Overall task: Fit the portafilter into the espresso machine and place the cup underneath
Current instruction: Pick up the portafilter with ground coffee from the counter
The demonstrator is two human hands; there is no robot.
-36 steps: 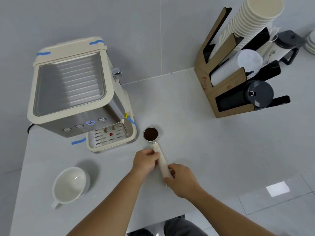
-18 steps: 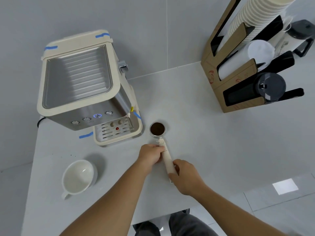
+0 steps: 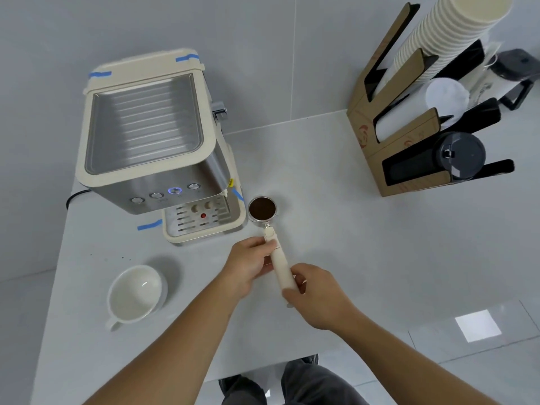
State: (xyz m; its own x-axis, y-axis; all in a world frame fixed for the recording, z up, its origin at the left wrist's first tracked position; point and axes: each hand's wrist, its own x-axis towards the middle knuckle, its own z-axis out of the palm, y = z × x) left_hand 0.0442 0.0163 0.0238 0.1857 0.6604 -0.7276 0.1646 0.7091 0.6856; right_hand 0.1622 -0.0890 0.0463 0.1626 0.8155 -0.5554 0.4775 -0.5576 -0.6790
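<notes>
The portafilter (image 3: 280, 263) has a cream handle and a metal basket full of dark ground coffee (image 3: 262, 208). It sits just right of the espresso machine's drip tray (image 3: 201, 222). My left hand (image 3: 251, 266) grips the upper part of the handle. My right hand (image 3: 314, 293) holds the handle's lower end. The cream and steel espresso machine (image 3: 146, 141) stands at the back left, with one button lit blue. A white ceramic cup (image 3: 135, 293) stands empty on the table, in front of the machine and to the left of my left arm.
A cardboard rack (image 3: 409, 135) at the back right holds stacked paper cups (image 3: 447, 33) and black lids (image 3: 458, 154). Blue tape marks (image 3: 149, 225) lie by the machine. The table's front edge runs near my body, with tiled floor (image 3: 479, 325) on the right.
The view has shifted slightly, so everything sits a little further right in the frame. Both hands keep the same hold on the portafilter handle, which has barely moved.
</notes>
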